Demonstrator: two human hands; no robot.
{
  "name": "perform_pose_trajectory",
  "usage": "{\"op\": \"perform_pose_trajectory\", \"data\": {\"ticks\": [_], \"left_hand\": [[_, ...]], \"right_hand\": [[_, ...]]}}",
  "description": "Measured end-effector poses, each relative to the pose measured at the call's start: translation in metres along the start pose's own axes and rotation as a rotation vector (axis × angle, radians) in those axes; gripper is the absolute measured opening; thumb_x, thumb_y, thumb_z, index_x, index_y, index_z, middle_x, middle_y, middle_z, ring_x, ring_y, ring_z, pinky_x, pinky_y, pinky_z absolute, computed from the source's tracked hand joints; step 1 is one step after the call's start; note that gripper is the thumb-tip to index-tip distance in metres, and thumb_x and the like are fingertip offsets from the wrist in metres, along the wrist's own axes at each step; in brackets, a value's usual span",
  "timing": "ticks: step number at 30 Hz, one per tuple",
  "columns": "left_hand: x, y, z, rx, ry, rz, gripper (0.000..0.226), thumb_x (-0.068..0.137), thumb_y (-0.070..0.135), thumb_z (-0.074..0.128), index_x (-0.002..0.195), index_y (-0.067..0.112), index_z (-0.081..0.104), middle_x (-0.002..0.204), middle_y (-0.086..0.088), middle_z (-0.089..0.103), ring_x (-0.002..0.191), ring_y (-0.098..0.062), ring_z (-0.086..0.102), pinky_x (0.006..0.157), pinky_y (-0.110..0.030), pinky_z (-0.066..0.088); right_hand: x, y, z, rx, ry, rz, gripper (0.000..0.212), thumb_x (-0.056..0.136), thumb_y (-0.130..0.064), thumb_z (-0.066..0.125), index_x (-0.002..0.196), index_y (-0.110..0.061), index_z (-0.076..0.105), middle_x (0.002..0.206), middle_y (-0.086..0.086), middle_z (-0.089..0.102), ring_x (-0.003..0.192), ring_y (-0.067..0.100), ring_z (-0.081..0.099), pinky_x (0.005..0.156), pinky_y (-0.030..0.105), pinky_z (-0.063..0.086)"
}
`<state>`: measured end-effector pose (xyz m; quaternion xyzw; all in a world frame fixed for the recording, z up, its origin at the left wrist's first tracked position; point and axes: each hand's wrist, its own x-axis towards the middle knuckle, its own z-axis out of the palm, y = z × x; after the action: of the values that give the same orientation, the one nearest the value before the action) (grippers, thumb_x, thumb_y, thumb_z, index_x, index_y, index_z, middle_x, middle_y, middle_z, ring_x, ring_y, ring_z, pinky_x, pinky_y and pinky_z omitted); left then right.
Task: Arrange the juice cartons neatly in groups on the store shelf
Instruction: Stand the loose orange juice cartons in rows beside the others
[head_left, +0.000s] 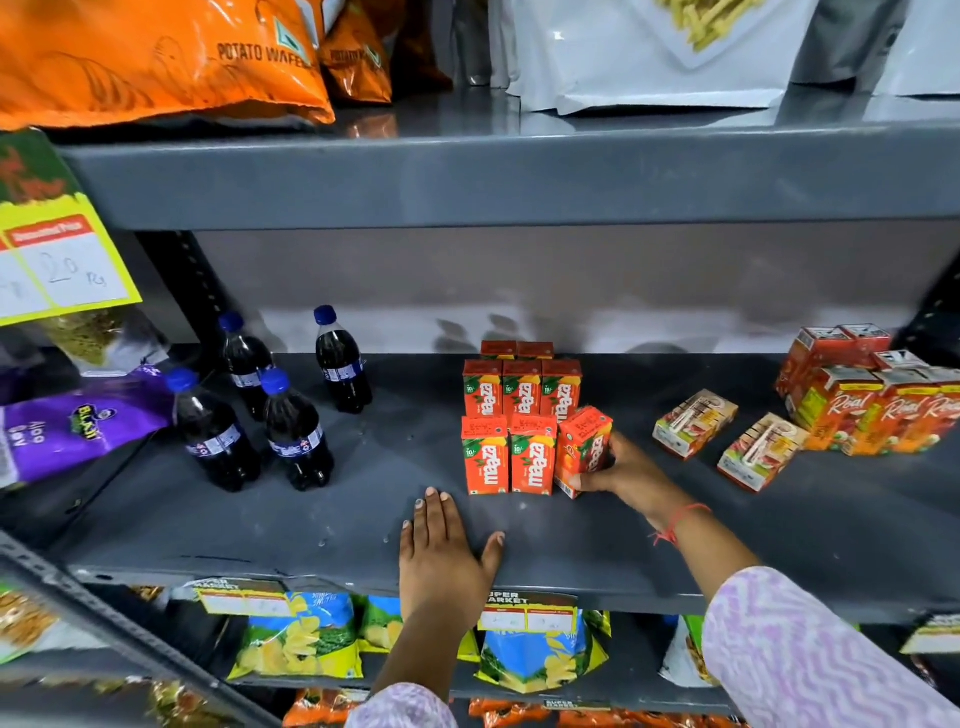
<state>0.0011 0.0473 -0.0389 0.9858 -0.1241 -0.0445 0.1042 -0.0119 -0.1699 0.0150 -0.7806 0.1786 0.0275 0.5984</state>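
Observation:
Several orange Maaza juice cartons (521, 415) stand upright in rows at the middle of the grey shelf (311, 519). My right hand (621, 467) grips one more orange Maaza carton (582, 449), tilted slightly, at the right end of the front row. My left hand (441, 551) lies flat, palm down, on the shelf's front edge, just left of the group and holding nothing. Two Real cartons (693, 423) lie on their sides to the right. More Real cartons (862, 405) stand in a cluster at the far right.
Several dark cola bottles (270, 400) with blue caps stand at the left of the shelf. A purple snack bag (78, 421) lies at the far left. Orange and white snack bags fill the shelf above; chip bags (301, 639) hang below.

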Motion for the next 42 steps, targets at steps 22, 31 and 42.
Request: {"op": "perform_pose_trajectory", "data": {"ticks": [22, 31, 42], "left_hand": [[-0.001, 0.0, -0.004, 0.011, -0.025, 0.005, 0.082, 0.09, 0.06, 0.016, 0.144, 0.004, -0.007, 0.158, -0.012, -0.004, 0.146, -0.024, -0.002, 0.119, -0.036, -0.001], [-0.004, 0.006, -0.001, -0.044, 0.008, -0.007, 0.083, 0.087, 0.06, 0.009, 0.144, 0.0, 0.0, 0.157, -0.016, 0.003, 0.146, -0.027, 0.005, 0.119, -0.038, 0.003], [-0.047, 0.114, 0.027, -0.182, 0.038, -0.194, 0.082, 0.085, 0.053, 0.015, 0.128, -0.011, 0.043, 0.134, -0.031, 0.048, 0.124, -0.043, 0.047, 0.104, -0.053, 0.038]], "right_hand": [[-0.007, 0.011, 0.04, -0.06, 0.403, -0.075, 0.052, 0.068, -0.024, 0.081, 0.107, -0.022, 0.047, 0.121, 0.011, 0.061, 0.112, 0.029, 0.059, 0.093, 0.043, 0.047], [-0.027, 0.025, -0.017, -0.337, 0.622, -0.001, 0.044, 0.08, -0.018, 0.068, 0.121, -0.008, 0.056, 0.127, 0.02, 0.054, 0.117, 0.039, 0.052, 0.098, 0.041, 0.043], [-0.028, 0.06, -0.127, -0.951, 0.363, 0.082, 0.059, 0.088, -0.042, 0.053, 0.142, -0.034, 0.03, 0.156, 0.008, 0.017, 0.143, 0.035, 0.012, 0.107, 0.05, 0.035]]}}
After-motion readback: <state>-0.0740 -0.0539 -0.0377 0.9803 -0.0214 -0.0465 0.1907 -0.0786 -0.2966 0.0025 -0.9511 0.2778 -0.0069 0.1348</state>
